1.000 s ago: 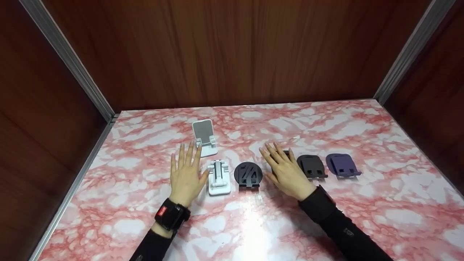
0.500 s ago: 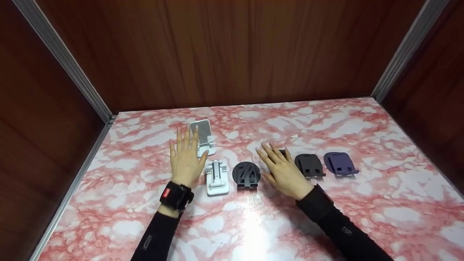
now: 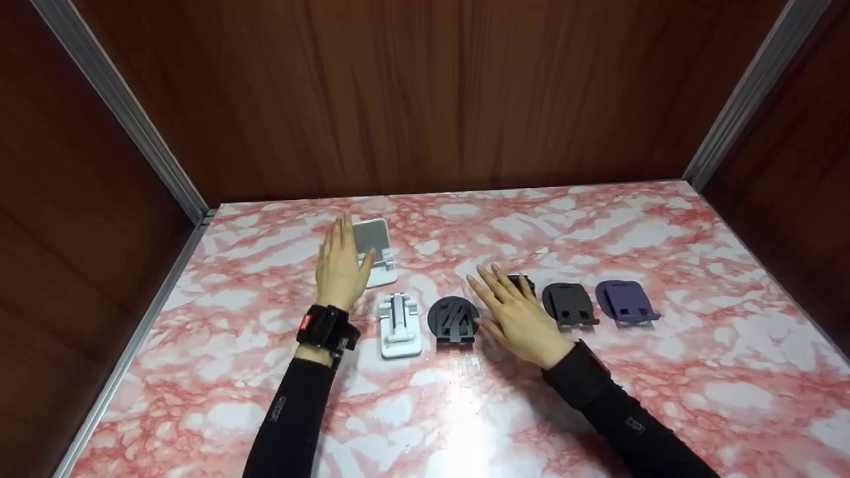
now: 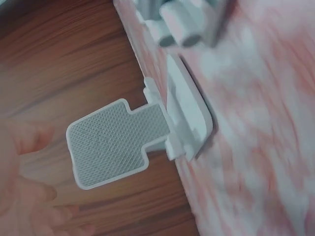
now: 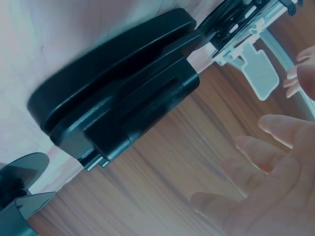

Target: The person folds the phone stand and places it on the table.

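My left hand [image 3: 339,269], fingers straight and thumb apart, is beside an unfolded white phone stand [image 3: 373,240] with a grey pad. The left wrist view shows a gap between this hand [image 4: 27,184] and the raised pad of the stand [image 4: 110,145]. My right hand [image 3: 521,325] hovers with extended fingers over a black folded phone stand [image 3: 526,285], covering most of it in the head view. Seen from the right wrist, that black stand [image 5: 123,93] lies apart from the spread fingers [image 5: 261,152]. Both hands hold nothing.
A folded white stand [image 3: 400,328] and a round black stand [image 3: 454,320] lie between the hands. To the right are a dark grey stand [image 3: 570,304] and a purple stand [image 3: 625,302]. A wooden wall [image 3: 451,99] borders the marbled tabletop [image 3: 232,372] at the back.
My left hand has moved forward, from beside the folded white stand to beside the unfolded one, and its fingers have come closer together. The right hand has barely shifted.
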Action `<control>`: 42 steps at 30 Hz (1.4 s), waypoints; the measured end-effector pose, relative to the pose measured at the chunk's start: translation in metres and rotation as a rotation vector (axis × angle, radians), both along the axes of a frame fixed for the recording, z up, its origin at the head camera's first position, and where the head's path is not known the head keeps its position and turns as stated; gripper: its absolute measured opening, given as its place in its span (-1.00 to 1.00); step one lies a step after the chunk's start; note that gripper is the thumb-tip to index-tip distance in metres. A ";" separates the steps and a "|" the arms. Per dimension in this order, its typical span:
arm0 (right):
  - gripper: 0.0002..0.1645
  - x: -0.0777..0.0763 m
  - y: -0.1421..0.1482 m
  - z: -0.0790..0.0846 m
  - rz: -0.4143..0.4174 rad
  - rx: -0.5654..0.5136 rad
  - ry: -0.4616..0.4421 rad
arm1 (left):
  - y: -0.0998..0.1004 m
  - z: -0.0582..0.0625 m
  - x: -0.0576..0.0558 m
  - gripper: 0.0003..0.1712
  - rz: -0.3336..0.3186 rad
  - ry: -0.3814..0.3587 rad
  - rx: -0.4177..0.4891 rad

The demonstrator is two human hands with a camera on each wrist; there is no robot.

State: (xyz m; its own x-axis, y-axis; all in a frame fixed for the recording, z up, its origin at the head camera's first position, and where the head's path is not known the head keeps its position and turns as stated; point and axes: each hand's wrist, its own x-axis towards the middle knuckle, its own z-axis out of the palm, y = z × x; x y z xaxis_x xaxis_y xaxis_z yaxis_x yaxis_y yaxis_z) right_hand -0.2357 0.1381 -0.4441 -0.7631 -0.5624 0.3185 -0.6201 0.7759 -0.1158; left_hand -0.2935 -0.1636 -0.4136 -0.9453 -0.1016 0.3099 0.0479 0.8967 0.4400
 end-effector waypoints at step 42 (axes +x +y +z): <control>-0.28 0.002 -0.002 0.000 0.037 -0.035 0.002 | -0.026 -0.006 -0.023 -0.80 -0.044 0.218 0.698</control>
